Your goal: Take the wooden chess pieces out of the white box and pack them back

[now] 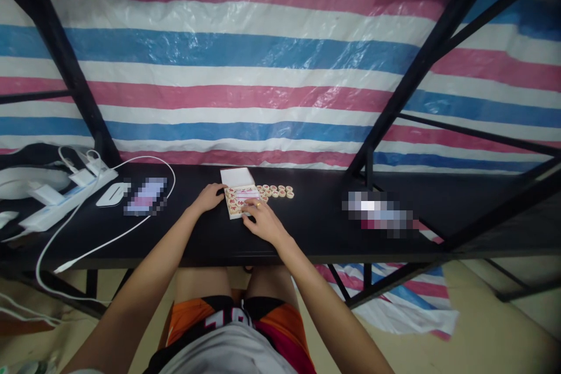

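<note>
In the lower middle of the frame, the right hand has bent fingers, and the fingertips touch the pieces inside a small box on the black table. Whether it pinches a piece cannot be told. The left hand lies half open against the left side of the box. Just behind the box is a white lid, and to its right a row of round pieces. A striped sheet fills the upper frame.

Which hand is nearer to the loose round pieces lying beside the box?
Right. The right hand rests on the box just left of the loose pieces; the left hand touches the box's left edge, farther away.
</note>
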